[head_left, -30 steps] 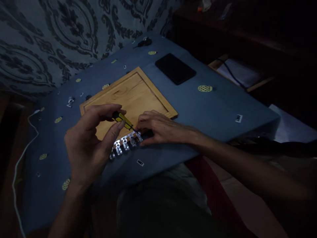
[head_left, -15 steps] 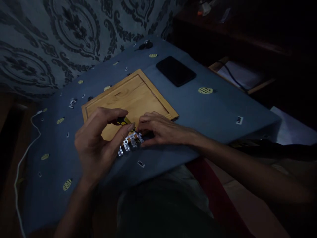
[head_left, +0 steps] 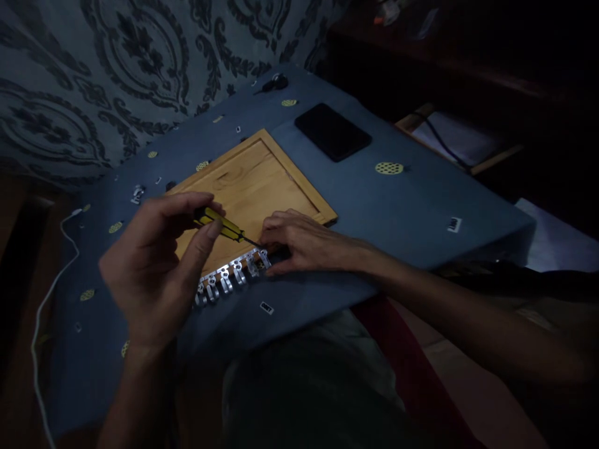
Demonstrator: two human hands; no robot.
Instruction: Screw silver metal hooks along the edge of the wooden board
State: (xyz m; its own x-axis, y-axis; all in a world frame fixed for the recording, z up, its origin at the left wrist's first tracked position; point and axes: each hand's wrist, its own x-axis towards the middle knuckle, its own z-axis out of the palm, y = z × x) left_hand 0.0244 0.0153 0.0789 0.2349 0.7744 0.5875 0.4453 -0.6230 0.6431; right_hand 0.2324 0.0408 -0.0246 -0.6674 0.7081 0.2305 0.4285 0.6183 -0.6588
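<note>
My left hand (head_left: 159, 262) is closed around the yellow-and-black handle of a screwdriver (head_left: 221, 226), between thumb and fingers. The screwdriver slants down to the right, its shaft reaching the right end of a shiny metal hook rail (head_left: 225, 272). Several small hooks hang from this rail, which lies along the near edge of the wooden board (head_left: 243, 187). My right hand (head_left: 299, 240) is closed at the rail's right end, fingertips beside the screwdriver tip. Exactly what lies under those fingers is partly hidden.
A black phone (head_left: 332, 132) lies beyond the board on the blue tablecloth (head_left: 421, 218). Small metal pieces (head_left: 137, 194) rest at the left, and a dark object (head_left: 276, 82) sits at the far corner. A white cable (head_left: 40, 312) hangs along the left edge.
My left hand has drawn back to the left along the screwdriver, showing more of its handle, shaft and the hook rail. My right hand has stayed in place.
</note>
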